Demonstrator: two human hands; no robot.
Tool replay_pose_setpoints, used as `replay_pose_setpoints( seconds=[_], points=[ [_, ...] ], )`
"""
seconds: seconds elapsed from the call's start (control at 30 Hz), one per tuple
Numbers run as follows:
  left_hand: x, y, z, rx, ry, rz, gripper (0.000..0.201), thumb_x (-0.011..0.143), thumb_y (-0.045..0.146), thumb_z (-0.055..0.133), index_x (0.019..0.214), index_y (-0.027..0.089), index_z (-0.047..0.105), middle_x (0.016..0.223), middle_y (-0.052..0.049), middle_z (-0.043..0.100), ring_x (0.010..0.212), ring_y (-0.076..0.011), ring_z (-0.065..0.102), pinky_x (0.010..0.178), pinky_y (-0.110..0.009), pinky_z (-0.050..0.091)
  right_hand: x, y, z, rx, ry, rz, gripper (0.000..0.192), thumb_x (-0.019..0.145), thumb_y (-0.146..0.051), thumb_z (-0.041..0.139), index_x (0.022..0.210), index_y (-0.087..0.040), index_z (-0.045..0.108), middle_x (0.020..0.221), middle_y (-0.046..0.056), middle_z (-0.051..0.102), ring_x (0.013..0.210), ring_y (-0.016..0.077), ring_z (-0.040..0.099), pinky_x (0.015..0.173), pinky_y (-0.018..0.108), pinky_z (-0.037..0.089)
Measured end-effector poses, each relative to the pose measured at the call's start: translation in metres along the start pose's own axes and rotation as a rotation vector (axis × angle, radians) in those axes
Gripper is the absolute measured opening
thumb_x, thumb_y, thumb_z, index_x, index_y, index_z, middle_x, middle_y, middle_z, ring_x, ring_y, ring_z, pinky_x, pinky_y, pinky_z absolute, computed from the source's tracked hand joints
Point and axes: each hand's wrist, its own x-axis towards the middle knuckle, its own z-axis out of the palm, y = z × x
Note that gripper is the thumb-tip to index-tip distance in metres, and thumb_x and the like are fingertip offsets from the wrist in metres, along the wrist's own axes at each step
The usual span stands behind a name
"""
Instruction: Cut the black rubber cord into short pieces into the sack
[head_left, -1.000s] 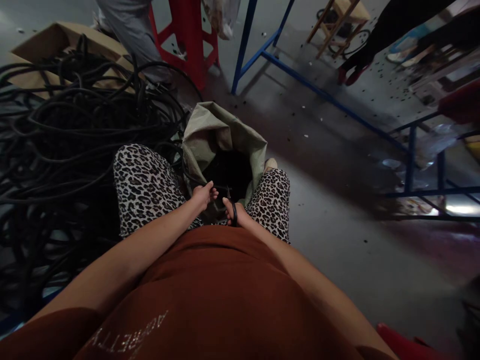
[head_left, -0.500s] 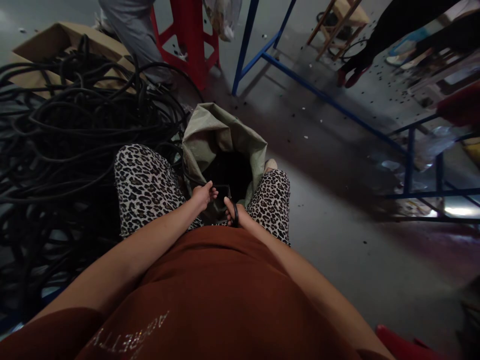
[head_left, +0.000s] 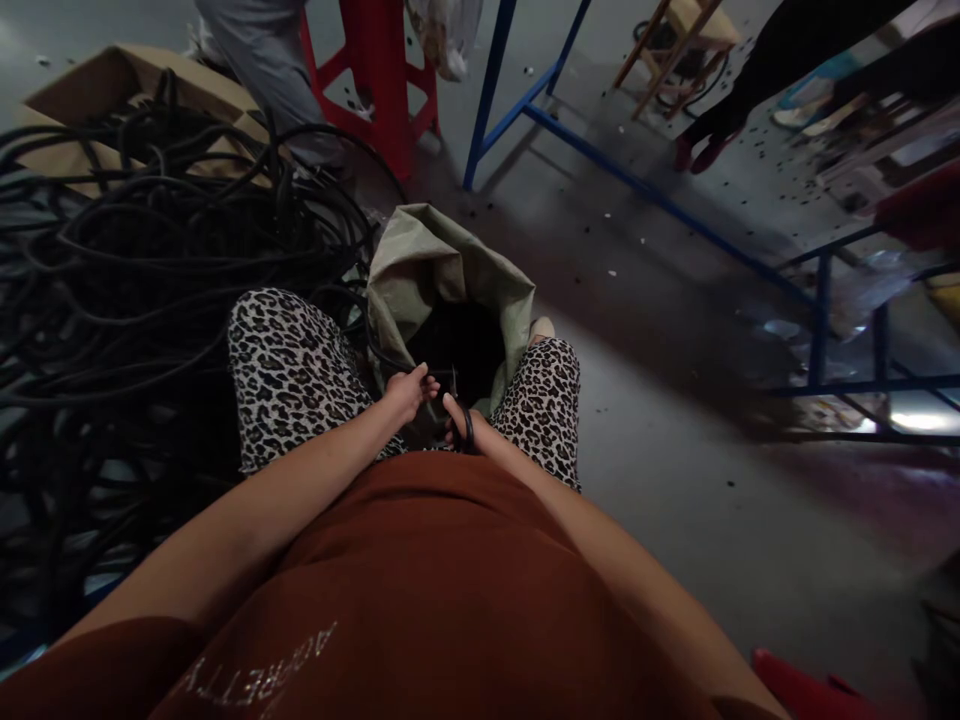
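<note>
My left hand (head_left: 407,391) is closed on a black rubber cord (head_left: 442,374), pinching it close to the end. That cord runs back to the left, past my knee, toward the dark pile. In my right hand (head_left: 463,424) is a pair of scissors (head_left: 454,382), its black handle looped around the hand and its thin blade upright at the cord's end. Whether the blades touch the cord I cannot tell. Both hands hover over the near rim of an open pale-green woven sack (head_left: 420,235) between my knees. The sack's inside is too dark to make out.
A large tangle of black rubber cord (head_left: 150,260) covers the floor at left, against a cardboard box (head_left: 82,90). Beyond the sack stand a red stool (head_left: 379,80) and a blue metal frame (head_left: 592,155). Other people's legs (head_left: 720,120) show at the back.
My right hand and the scissors have shifted slightly left, toward my left hand. The left hand, cord and sack look almost unmoved.
</note>
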Motion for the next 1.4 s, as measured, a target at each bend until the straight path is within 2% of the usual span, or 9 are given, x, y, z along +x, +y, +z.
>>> replay_pose_setpoints(
  seconds=[0.63, 0.9, 1.2, 1.4],
  points=[
    [0.001, -0.003, 0.0, 0.053, 0.008, -0.045, 0.015, 0.084, 0.02, 0.059, 0.073, 0.013, 0.052, 0.052, -0.002, 0.057, 0.042, -0.0123, 0.056, 0.047, -0.024, 0.046, 0.006, 0.001, -0.001, 0.05, -0.001, 0.013, 0.056, 0.087, -0.066, 0.039, 0.082, -0.013, 0.056, 0.058, 0.005, 0.055, 0.044, 0.0153, 0.054, 0.036, 0.023, 0.037],
    [-0.001, -0.002, 0.0, 0.053, 0.002, -0.024, 0.018, 0.085, 0.019, 0.057, 0.07, 0.013, 0.052, 0.054, -0.003, 0.056, 0.043, -0.0125, 0.056, 0.048, -0.025, 0.047, 0.011, 0.005, -0.001, 0.064, -0.014, -0.009, 0.057, 0.085, -0.07, 0.039, 0.083, -0.015, 0.054, 0.06, 0.004, 0.056, 0.044, 0.0142, 0.054, 0.036, 0.022, 0.037],
    [-0.003, 0.0, 0.001, 0.019, 0.017, -0.023, 0.016, 0.085, 0.019, 0.058, 0.072, 0.013, 0.05, 0.054, -0.002, 0.057, 0.043, -0.0126, 0.057, 0.046, -0.024, 0.046, 0.007, 0.003, -0.001, 0.056, -0.017, -0.017, 0.054, 0.087, -0.065, 0.04, 0.093, -0.014, 0.057, 0.059, 0.003, 0.055, 0.044, 0.0146, 0.055, 0.038, 0.022, 0.04],
    [-0.001, -0.001, 0.0, 0.014, 0.017, -0.019, 0.016, 0.085, 0.02, 0.059, 0.073, 0.014, 0.049, 0.053, -0.002, 0.056, 0.043, -0.0127, 0.057, 0.046, -0.024, 0.046, 0.007, 0.004, -0.001, 0.074, -0.019, -0.018, 0.055, 0.085, -0.066, 0.042, 0.086, -0.013, 0.057, 0.059, 0.003, 0.055, 0.043, 0.014, 0.054, 0.038, 0.022, 0.041]
  ],
)
